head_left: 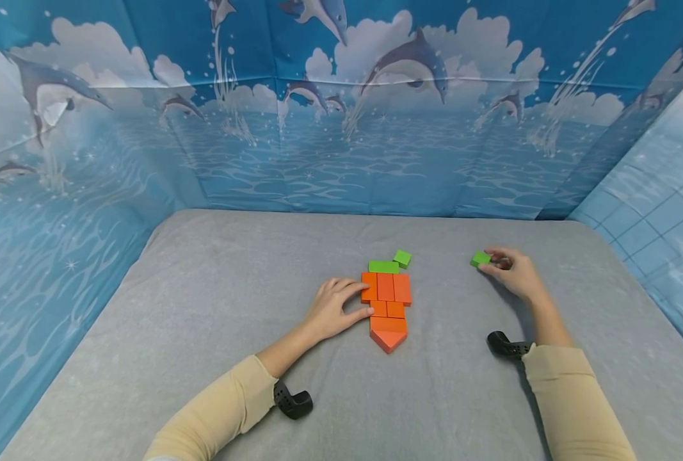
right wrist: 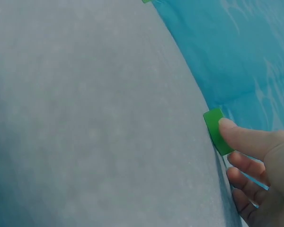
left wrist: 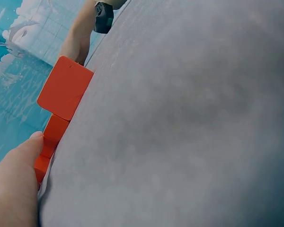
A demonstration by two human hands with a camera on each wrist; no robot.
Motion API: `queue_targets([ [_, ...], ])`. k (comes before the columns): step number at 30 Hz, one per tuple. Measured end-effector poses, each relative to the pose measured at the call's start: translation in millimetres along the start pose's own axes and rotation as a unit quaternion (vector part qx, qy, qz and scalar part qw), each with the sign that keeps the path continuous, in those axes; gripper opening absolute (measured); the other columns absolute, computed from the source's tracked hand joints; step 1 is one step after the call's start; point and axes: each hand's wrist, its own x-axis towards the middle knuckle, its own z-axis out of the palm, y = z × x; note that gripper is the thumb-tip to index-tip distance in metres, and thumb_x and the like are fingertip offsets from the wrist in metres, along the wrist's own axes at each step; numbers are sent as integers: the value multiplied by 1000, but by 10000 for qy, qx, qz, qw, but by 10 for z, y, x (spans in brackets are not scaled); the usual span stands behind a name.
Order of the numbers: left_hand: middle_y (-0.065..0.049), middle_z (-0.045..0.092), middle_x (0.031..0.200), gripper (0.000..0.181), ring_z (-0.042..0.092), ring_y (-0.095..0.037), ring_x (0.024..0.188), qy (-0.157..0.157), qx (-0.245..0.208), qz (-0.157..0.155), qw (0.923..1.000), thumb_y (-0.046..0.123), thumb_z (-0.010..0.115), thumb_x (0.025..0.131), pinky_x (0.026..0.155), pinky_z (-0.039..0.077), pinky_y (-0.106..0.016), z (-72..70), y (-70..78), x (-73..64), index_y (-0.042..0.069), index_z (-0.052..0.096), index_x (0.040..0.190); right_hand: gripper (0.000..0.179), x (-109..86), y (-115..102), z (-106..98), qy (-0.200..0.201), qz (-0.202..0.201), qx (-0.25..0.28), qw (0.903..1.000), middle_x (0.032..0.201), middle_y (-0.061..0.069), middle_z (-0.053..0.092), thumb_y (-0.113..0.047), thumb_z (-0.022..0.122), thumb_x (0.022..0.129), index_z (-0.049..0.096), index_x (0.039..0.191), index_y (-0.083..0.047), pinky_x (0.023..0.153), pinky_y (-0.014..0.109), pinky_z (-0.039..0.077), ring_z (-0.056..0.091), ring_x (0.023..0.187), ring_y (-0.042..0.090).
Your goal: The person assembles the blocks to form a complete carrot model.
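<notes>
Orange blocks lie joined in a column in the head view. It has three oblong blocks (head_left: 385,287) side by side, two small blocks (head_left: 395,310) below, then a flat oblong block (head_left: 388,324) and a triangular block (head_left: 388,340) pointing toward me. My left hand (head_left: 334,308) touches the column's left side, index finger at the oblong blocks and thumb at the small ones. A green oblong block (head_left: 383,266) tops the column, with a small green block (head_left: 402,258) tilted at its upper right. Farther right, my right hand (head_left: 513,272) pinches another small green block (right wrist: 216,130).
The blocks lie on a grey cloth-covered table (head_left: 214,288). Behind it hangs a blue curtain (head_left: 329,166) printed with dolphins, continuing along both sides. A black wrist mount (head_left: 294,402) sticks out at the left cuff, and another black mount (head_left: 508,346) at the right cuff.
</notes>
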Motion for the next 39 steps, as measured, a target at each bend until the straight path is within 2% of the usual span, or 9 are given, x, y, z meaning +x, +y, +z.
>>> queue_targets([
  [9, -2, 55, 123, 52, 45, -20, 112, -11, -23, 3, 10000, 49, 61, 83, 99, 31, -42, -4, 2, 1, 19, 57, 125, 47, 9, -8, 6, -44, 81, 21, 10000, 113, 27, 48, -27, 57, 91, 50, 124, 6, 74, 47, 40, 47, 96, 37],
  [16, -2, 55, 122, 52, 45, -20, 112, 26, -28, 62, 10000, 49, 61, 83, 99, 31, -43, -6, 9, 0, 19, 57, 125, 50, 58, -155, -29, -363, 141, -39, 9992, 121, 28, 45, -31, 57, 91, 49, 126, 4, 75, 49, 42, 45, 105, 41],
  [22, -2, 55, 122, 52, 45, -20, 112, 44, -38, 69, 10000, 48, 61, 83, 99, 31, -43, -9, 8, 0, 19, 57, 125, 47, 197, -417, 32, -635, -365, 29, 9973, 124, 27, 44, -27, 58, 91, 50, 126, 2, 83, 54, 39, 45, 107, 41],
  [26, -2, 55, 122, 52, 45, -19, 111, 41, -31, 66, 10000, 48, 61, 83, 99, 31, -42, -4, 2, 2, 18, 57, 125, 43, 308, -635, 140, -841, -720, 155, 9937, 123, 25, 47, -22, 59, 90, 51, 125, 2, 83, 52, 41, 47, 105, 39],
  [34, -2, 55, 122, 51, 45, -20, 112, 15, -25, 38, 10000, 48, 61, 83, 99, 30, -43, -3, -2, 7, 19, 57, 125, 37, 514, -996, 424, -1316, -1347, 345, 9815, 121, 22, 50, -13, 62, 88, 55, 121, 1, 82, 49, 42, 50, 101, 34],
  [39, -2, 55, 122, 51, 45, -20, 111, 19, -41, 54, 10000, 48, 61, 83, 99, 31, -43, -7, -3, 7, 19, 57, 125, 36, 602, -1173, 595, -1632, -1530, 209, 9744, 122, 19, 52, -11, 62, 88, 56, 121, 0, 82, 47, 42, 49, 101, 32],
])
